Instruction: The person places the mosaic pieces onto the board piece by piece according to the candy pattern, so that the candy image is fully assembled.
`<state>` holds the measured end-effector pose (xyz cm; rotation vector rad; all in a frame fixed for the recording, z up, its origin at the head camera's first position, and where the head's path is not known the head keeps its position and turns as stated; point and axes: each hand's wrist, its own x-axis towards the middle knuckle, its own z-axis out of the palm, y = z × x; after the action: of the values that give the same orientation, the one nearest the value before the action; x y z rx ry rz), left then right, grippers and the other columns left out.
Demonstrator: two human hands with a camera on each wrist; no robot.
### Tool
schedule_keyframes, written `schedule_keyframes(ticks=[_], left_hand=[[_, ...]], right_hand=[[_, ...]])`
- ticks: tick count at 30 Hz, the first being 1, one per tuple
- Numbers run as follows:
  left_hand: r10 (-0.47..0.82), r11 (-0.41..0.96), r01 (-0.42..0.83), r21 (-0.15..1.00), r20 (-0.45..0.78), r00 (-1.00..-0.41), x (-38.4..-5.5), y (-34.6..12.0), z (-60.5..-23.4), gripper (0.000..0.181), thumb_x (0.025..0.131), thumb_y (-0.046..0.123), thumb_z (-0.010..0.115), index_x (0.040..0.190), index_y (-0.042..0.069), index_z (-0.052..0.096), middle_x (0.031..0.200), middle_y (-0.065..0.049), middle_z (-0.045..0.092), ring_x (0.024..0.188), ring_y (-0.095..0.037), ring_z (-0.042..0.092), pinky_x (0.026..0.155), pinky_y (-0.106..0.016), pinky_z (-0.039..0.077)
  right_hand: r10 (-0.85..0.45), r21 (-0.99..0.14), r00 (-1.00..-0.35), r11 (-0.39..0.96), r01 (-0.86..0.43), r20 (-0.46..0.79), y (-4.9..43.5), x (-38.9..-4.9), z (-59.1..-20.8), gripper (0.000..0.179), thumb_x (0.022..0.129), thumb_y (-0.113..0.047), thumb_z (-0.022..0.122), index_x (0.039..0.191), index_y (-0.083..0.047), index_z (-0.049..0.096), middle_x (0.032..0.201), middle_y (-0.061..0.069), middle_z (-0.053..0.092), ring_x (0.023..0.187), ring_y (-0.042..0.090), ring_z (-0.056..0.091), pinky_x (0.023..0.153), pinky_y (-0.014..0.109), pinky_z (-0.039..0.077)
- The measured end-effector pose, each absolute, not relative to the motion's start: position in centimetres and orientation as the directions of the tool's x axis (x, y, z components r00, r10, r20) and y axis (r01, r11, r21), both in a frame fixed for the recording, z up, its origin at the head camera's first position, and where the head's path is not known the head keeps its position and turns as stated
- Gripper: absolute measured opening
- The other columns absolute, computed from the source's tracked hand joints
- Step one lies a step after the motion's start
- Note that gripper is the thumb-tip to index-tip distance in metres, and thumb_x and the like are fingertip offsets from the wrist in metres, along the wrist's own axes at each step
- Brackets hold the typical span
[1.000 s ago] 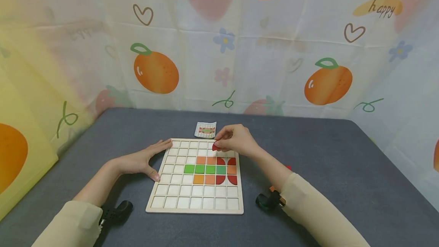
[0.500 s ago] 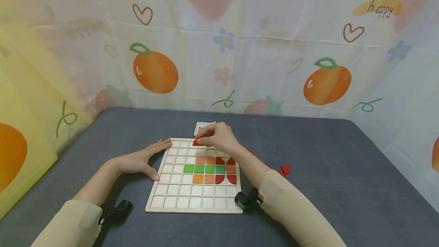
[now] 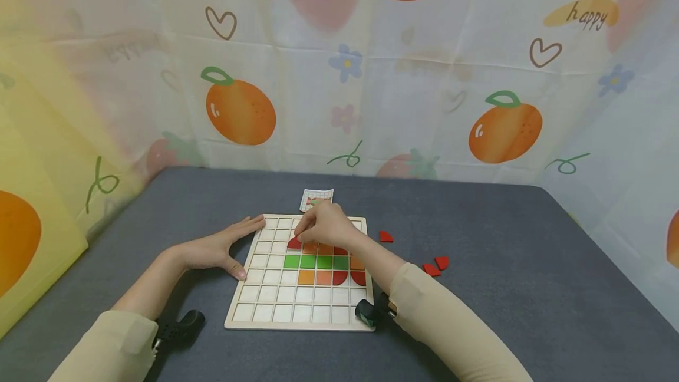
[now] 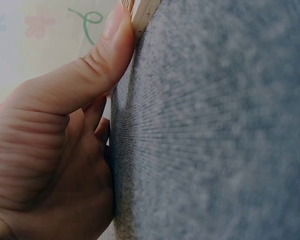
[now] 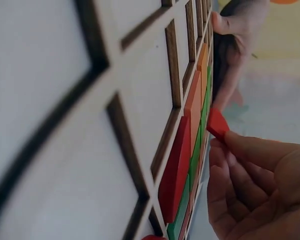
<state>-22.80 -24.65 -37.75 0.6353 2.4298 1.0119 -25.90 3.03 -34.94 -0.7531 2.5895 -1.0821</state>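
The right hand [image 3: 330,227] pinched a red piece [image 3: 293,244] between thumb and fingers, near 11 o'clock on the board [image 3: 299,329], at 9 o'clock from an orange tile [image 3: 310,249]. The left hand [image 3: 214,250], thumb and fingers spread, touched the board's 10 o'clock edge. Misturned, the piece could have seated askew; careless brushing could have shifted the tile.

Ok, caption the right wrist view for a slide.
Right fingers pinch a red piece at a gridded board holding red, orange and green tiles.
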Motion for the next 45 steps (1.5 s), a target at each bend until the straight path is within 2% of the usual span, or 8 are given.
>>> schedule_keyframes(ticks=[8,16,26,31,35,39,45], left_hand=[[0.560,0.629,0.248,0.737,-0.208,-0.802,-22.8,-24.7,-37.8,0.122,0.069,0.032,0.089,0.160,0.012,0.012,0.168,-0.018,-0.004,0.151,-0.049,-0.015,0.110,-0.077,-0.001],[0.571,0.616,0.256,0.745,-0.199,-0.796,-22.8,-24.7,-37.7,0.122,0.069,0.031,0.089,0.161,0.012,0.011,0.168,-0.018,-0.005,0.151,-0.049,-0.016,0.109,-0.078,-0.002],[0.569,0.616,0.260,0.744,-0.191,-0.800,-22.8,-24.8,-37.9,0.121,0.068,0.030,0.089,0.160,0.012,0.012,0.168,-0.017,-0.004,0.151,-0.049,-0.015,0.110,-0.077,-0.002],[0.571,0.604,0.259,0.754,-0.182,-0.800,-22.9,-24.9,-38.0,0.122,0.068,0.031,0.089,0.160,0.012,0.012,0.168,-0.017,-0.005,0.151,-0.049,-0.015,0.110,-0.077,-0.001],[0.568,0.607,0.254,0.753,-0.188,-0.801,-22.9,-24.9,-38.0,0.121,0.069,0.030,0.089,0.160,0.012,0.012,0.168,-0.017,-0.005,0.151,-0.049,-0.016,0.110,-0.077,-0.001],[0.570,0.609,0.254,0.751,-0.192,-0.799,-22.7,-24.8,-37.9,0.121,0.069,0.029,0.089,0.160,0.011,0.012,0.168,-0.018,-0.005,0.151,-0.049,-0.016,0.110,-0.077,-0.001],[0.578,0.604,0.274,0.748,-0.174,-0.798,-22.7,-24.8,-37.8,0.121,0.069,0.029,0.089,0.160,0.011,0.013,0.168,-0.018,-0.003,0.152,-0.049,-0.014,0.111,-0.076,0.001]], right_hand=[[-0.578,-0.706,-0.815,0.587,-0.397,-0.022,3.0,-25.6,-35.0,0.007,0.087,-0.010,0.074,0.089,-0.011,0.080,0.084,0.007,0.078,0.063,0.015,0.067,0.059,0.022,0.049],[-0.601,-0.671,-0.799,0.593,-0.446,0.000,2.8,-25.8,-35.2,0.005,0.085,-0.011,0.076,0.088,-0.012,0.080,0.083,0.005,0.078,0.067,0.004,0.062,0.062,0.019,0.047],[-0.619,-0.636,-0.785,0.602,-0.482,0.009,2.8,-26.0,-35.5,0.007,0.084,-0.010,0.076,0.088,-0.012,0.081,0.083,0.004,0.079,0.073,0.003,0.064,0.068,0.017,0.048],[-0.630,-0.600,-0.776,0.613,-0.514,0.022,2.7,-26.0,-35.5,0.008,0.084,-0.010,0.077,0.090,-0.012,0.081,0.082,0.004,0.078,0.069,0.002,0.059,0.065,0.017,0.045],[-0.623,-0.612,-0.781,0.601,-0.514,0.044,2.9,-26.0,-34.8,0.010,0.085,-0.010,0.075,0.094,-0.011,0.080,0.083,0.004,0.076,0.071,0.005,0.060,0.064,0.018,0.045],[-0.596,-0.635,-0.801,0.600,-0.486,0.049,3.7,-26.2,-33.7,0.014,0.086,-0.011,0.074,0.098,-0.010,0.079,0.089,0.004,0.075,0.079,0.009,0.064,0.068,0.020,0.048],[-0.567,-0.666,-0.823,0.601,-0.442,0.035,6.3,-27.1,-32.5,0.019,0.088,-0.012,0.073,0.105,-0.008,0.077,0.097,0.006,0.076,0.084,0.013,0.068,0.071,0.023,0.052]])
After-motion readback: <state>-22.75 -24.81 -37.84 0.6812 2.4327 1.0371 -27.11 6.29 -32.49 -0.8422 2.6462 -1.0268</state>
